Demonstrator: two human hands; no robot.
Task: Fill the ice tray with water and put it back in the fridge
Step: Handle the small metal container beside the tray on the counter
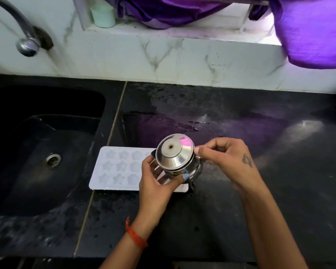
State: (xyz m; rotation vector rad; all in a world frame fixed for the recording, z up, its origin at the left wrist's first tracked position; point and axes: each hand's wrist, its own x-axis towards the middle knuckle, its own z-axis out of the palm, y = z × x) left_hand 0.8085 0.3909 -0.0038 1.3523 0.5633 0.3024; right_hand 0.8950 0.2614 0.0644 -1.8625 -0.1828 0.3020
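Both hands on a shiny steel jug (177, 159), held above the right end of the ice tray (116, 167). Left hand (155, 183) cups the rounded body, fingers curled round it; right hand (225, 158) pinches the rim of the conical, mirror-bright lid (174, 151) between thumb and fingertips. The tray is white, matte plastic with star and flower moulds, flat on the wet, speckled black stone counter (241, 191), just right of the dark sink (37, 152). Chrome tap (25, 41) back left; purple cloth (308, 30) hangs above.
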